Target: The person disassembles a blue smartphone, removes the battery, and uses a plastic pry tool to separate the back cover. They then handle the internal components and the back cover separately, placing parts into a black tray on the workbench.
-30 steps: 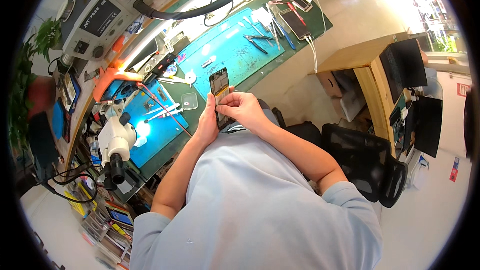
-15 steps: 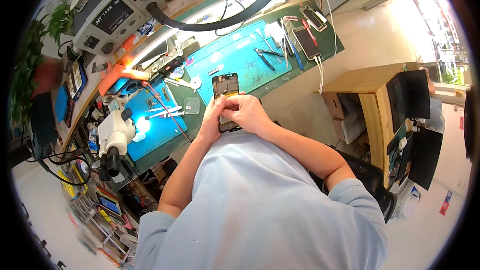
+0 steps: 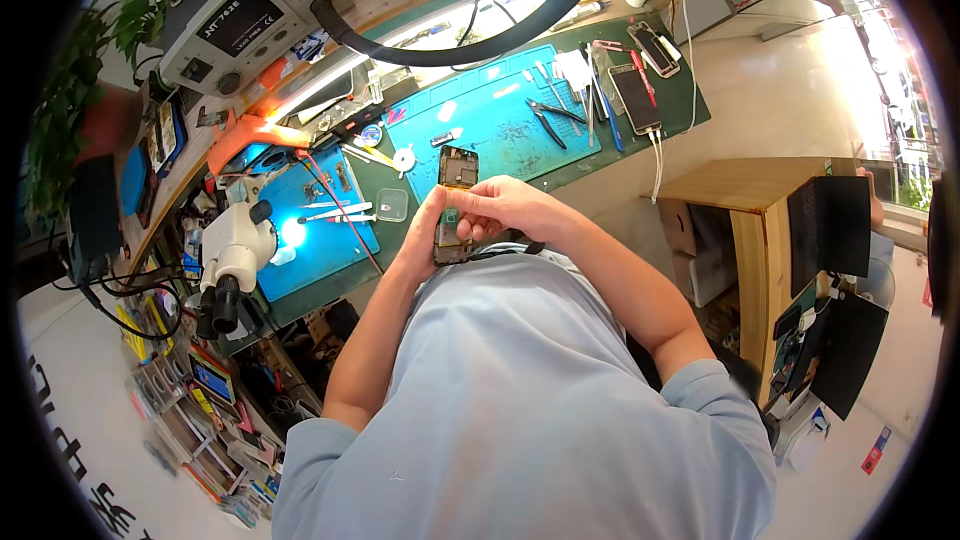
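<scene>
An opened phone (image 3: 459, 168), its dark inner frame and internal parts showing, is held upright close to my body, over the near edge of the bench. My left hand (image 3: 425, 233) grips its left side, thumb along the edge. My right hand (image 3: 512, 206) lies across the phone's middle from the right. Its thumb meets the phone near my left thumb, and its other fingers curl over the right edge. A greenish part shows on the phone's lower half between my hands. Whether my right fingertips pinch some small piece is hidden.
Beyond the phone lies a blue work mat (image 3: 480, 110) with cutting pliers (image 3: 548, 122). Farther right is another phone (image 3: 634, 100) with white cables. A microscope (image 3: 238, 245) stands left over a second blue mat (image 3: 335, 265) with tweezers (image 3: 340, 214). A clear box (image 3: 392, 205) sits between.
My right hand has shifted, its fingers lower and more curled, uncovering more of the phone's lower half. My left hand keeps its grip. The whole view has turned slightly.
</scene>
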{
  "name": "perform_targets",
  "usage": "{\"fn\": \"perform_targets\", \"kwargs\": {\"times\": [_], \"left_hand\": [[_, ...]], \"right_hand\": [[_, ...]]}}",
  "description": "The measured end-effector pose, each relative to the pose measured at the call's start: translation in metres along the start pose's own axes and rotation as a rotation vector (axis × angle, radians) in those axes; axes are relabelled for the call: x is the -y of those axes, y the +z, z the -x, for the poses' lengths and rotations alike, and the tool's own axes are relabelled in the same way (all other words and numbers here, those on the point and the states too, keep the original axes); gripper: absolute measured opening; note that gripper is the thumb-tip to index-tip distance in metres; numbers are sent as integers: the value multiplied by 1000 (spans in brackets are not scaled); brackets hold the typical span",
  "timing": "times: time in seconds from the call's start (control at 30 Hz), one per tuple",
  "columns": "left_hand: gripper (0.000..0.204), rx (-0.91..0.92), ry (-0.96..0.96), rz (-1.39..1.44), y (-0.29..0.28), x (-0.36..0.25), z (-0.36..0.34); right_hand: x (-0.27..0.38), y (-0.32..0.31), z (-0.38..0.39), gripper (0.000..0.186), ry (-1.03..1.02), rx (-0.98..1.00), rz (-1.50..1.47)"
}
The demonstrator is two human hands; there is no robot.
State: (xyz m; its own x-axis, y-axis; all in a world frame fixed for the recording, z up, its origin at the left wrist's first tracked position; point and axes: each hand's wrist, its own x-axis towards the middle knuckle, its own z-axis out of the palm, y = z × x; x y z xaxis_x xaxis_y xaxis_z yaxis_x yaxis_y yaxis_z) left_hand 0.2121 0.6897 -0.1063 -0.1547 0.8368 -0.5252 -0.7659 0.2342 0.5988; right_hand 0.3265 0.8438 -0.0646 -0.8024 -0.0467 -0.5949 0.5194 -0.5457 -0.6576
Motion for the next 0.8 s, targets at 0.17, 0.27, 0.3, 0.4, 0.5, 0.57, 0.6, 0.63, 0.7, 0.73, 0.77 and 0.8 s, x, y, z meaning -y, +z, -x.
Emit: {"fn": "perform_targets", "kwargs": {"times": [0.17, 0.27, 0.3, 0.4, 0.5, 0.57, 0.6, 0.63, 0.7, 0.73, 0.77, 0.8], "left_hand": [[55, -30, -1, -69, 6, -17, 3], [53, 18, 23, -143, 3, -23, 2], [52, 7, 18, -176, 1, -25, 3], [57, -17, -18, -196, 1, -27, 7], [65, -35, -32, -180, 3, -27, 12], [65, -44, 13, -164, 5, -25, 18], [64, -54, 16, -168, 8, -27, 19], [63, -64, 19, -171, 12, -29, 20], [60, -77, 28, -172, 6, -27, 21], [58, -73, 34, -173, -6, -22, 17], [55, -65, 39, -174, -5, -25, 15], [51, -69, 58, -227, -2, -28, 14]], "right_hand": [[17, -1, -6, 48, 25, 145, 82], [17, 9, -11, 42, -157, 49, 384], [15, 12, -13, 41, -220, 24, 471], [25, 21, -9, 35, -317, 25, 525], [28, 28, -2, 32, -339, 31, 512], [23, 29, -2, 30, -348, 26, 466], [23, 30, -2, 30, -345, 17, 451], [24, 31, -1, 30, -342, 8, 436], [26, 32, -2, 29, -337, 18, 402], [27, 31, -3, 29, -337, 28, 383], [27, 29, -4, 29, -338, 34, 365], [25, 26, -6, 29, -353, 36, 370]]}}
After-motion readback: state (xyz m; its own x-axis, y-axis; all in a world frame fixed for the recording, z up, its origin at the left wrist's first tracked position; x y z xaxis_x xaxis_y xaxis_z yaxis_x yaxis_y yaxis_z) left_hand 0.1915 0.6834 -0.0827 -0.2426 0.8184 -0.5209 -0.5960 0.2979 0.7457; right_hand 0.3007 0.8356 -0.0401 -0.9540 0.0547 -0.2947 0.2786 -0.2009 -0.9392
